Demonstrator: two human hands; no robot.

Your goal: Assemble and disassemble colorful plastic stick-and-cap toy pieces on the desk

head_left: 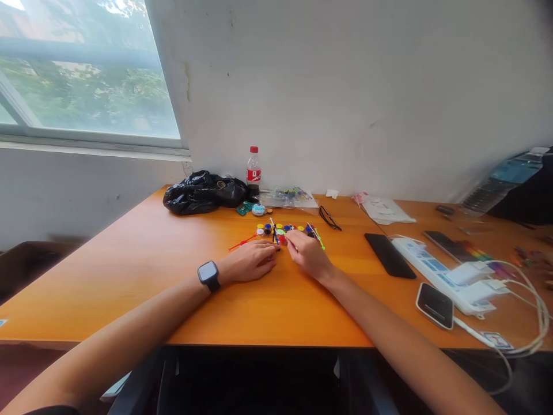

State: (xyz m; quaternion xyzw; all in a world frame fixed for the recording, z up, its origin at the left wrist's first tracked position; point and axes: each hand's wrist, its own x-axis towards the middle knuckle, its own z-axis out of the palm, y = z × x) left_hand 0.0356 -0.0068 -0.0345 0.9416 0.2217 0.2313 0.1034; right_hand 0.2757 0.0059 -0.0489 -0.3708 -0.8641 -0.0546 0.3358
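My left hand (249, 260), with a black watch (208, 272) on its wrist, rests low over the table (142, 288). Its fingers are bent together, and a small dark bit shows at their tips. Just to its right, the fingers of my right hand (307, 252) are curled in a pinch; what is in them is hidden. Beyond both hands stand two rows of small round pots (268, 229) with yellow, blue, white, black and red tops. Thin coloured sticks, like small brushes, lie about them: a red stick (242, 242) at left, a green stick (319, 238) at right.
At the back are a black plastic bag (194, 195), a cola bottle (253, 172), a clear packet (287, 197) and black glasses (329, 218). On the right lie a dark phone (390, 255), a power strip (425, 266) with white cables, a power bank (434, 305) and a large water bottle (501, 178).
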